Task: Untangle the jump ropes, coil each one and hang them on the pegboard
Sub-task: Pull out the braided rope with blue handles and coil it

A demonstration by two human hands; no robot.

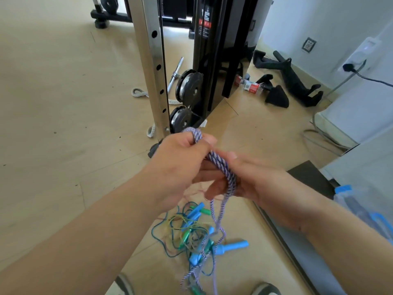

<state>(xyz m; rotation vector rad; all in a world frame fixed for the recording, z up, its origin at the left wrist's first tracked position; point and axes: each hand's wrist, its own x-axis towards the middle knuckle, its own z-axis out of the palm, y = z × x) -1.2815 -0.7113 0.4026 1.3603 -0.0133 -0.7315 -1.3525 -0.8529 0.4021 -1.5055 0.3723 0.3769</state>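
A purple-and-white braided jump rope point(228, 175) runs in several doubled strands between my hands at mid-frame. My left hand point(180, 158) grips its upper loop between thumb and fingers. My right hand point(244, 179) curls its fingers round the lower strands. From there the rope hangs down to the floor. Below lies a tangle of thin blue, green and yellow ropes point(180, 233) with blue handles point(231, 246) and green handles point(185, 237). No pegboard is in view.
A steel upright with holes point(153, 67) and black weight plates point(189, 86) of a gym machine stand just beyond my hands. Black cable attachments point(297, 81) lie by the right wall. A dark mat point(308, 177) and grey cables point(323, 137) are at right. My shoes point(265, 290) show at the bottom.
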